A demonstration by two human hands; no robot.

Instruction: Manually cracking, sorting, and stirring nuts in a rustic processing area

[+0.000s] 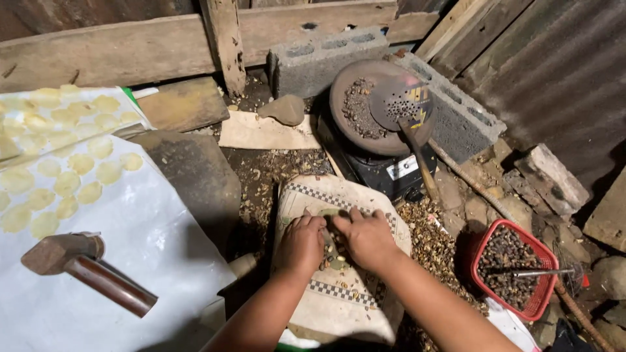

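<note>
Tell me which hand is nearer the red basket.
Right. The right hand rests on the cloth-covered slab, on the side toward the red basket; the left hand sits beside it, farther from the basket.

Tight ground around the hands

Ahead of the hands [336, 241], the black stove [385, 171] blocks; the red basket [512, 267] stands well right, the wooden mallet [85, 270] well left; the cloth [339, 306] behind lies open.

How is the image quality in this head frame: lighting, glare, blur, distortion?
Head view: the white sheet is brightly lit, near washed out; deep shadow beside the slab; both hands sharp and evenly lit; wide-angle bending of the planks at the edges; no motion blur.
</note>
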